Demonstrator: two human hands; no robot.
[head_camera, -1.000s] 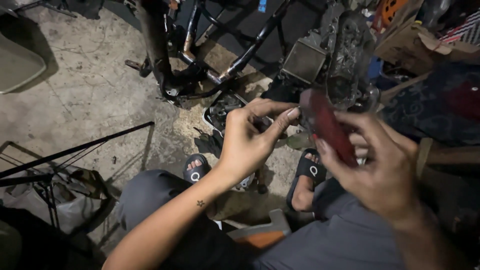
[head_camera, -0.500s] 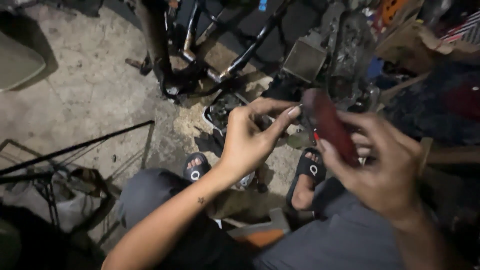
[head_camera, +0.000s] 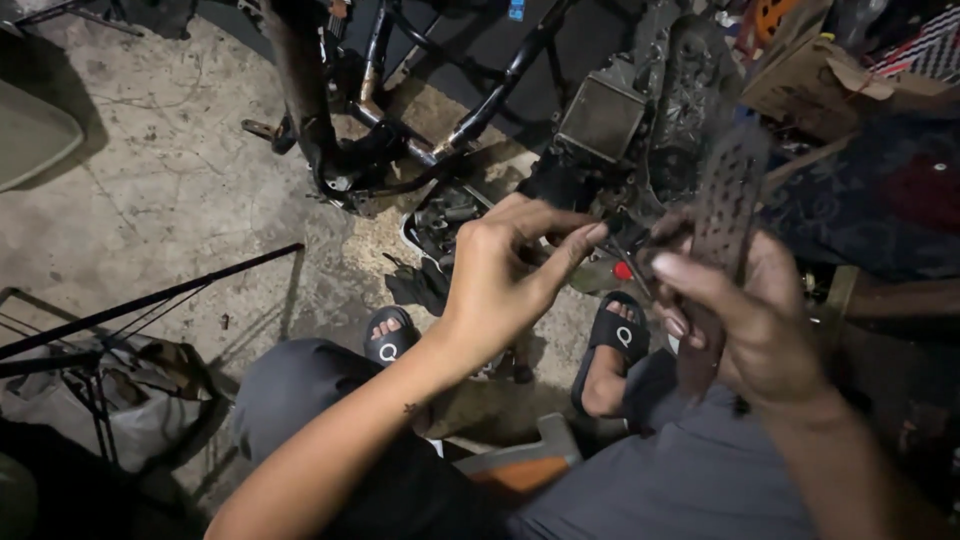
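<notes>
Dark motorcycle frame (head_camera: 400, 120) fills upper centre on concrete floor (head_camera: 150, 200), right hand (head_camera: 750, 320) at centre right clasps a dark perforated plate (head_camera: 730, 200) upright, left hand (head_camera: 510, 275) mid-frame pinches a thin small part, too blurred to identify.

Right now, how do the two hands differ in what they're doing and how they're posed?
The left hand pinches thumb to forefinger, apparently on something too small to make out; the right hand is wrapped around a long, dark perforated part.
The left hand shows its back to the camera, fingers curled; the right hand's thumb lies straight across the part, which stands nearly upright.
Both are bare and raised close together above the sandalled feet.
</notes>
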